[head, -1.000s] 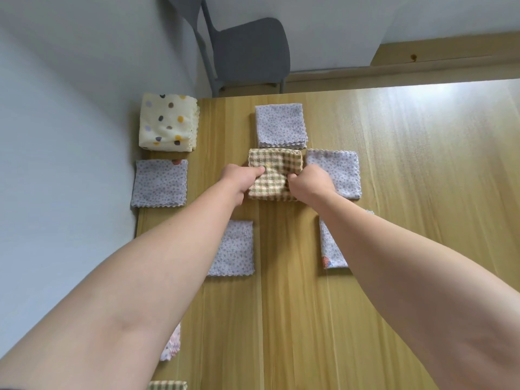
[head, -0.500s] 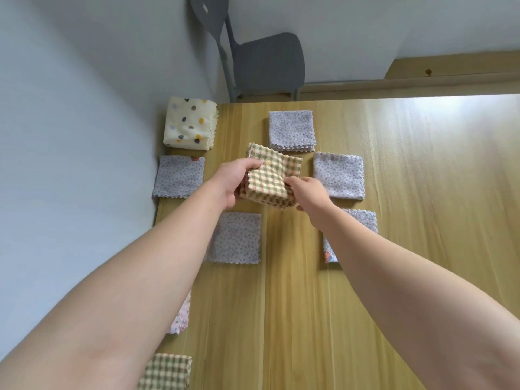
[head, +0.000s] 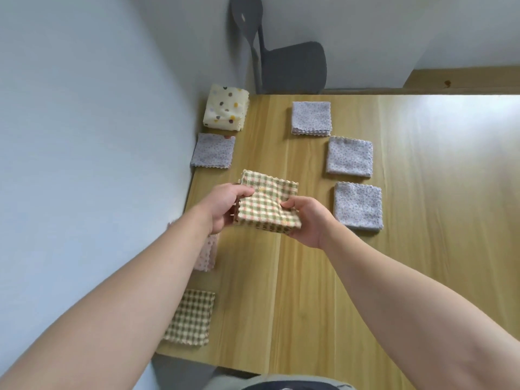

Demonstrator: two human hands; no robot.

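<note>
A folded stack of green-and-cream checked cloths (head: pixel 267 205) is held above the wooden table (head: pixel 323 291), tilted a little. My left hand (head: pixel 222 208) grips its left edge, thumb on top. My right hand (head: pixel 308 222) holds its right front corner from below, thumb on the top face. Another checked cloth stack (head: pixel 191 318) lies at the table's front left corner.
Purple speckled cloth stacks lie at the back middle (head: pixel 311 118), right (head: pixel 349 156), nearer right (head: pixel 358 206) and left edge (head: pixel 213 150). A cream dotted stack (head: pixel 226 112) sits at the back left corner. A pink cloth (head: pixel 206 253) shows under my left forearm. A grey chair (head: pixel 289 66) stands behind; a wall runs along the left.
Both hands lifted the checked stack off the table and brought it toward me and leftward. The view dropped, so the front edge and the second checked stack came into sight.
</note>
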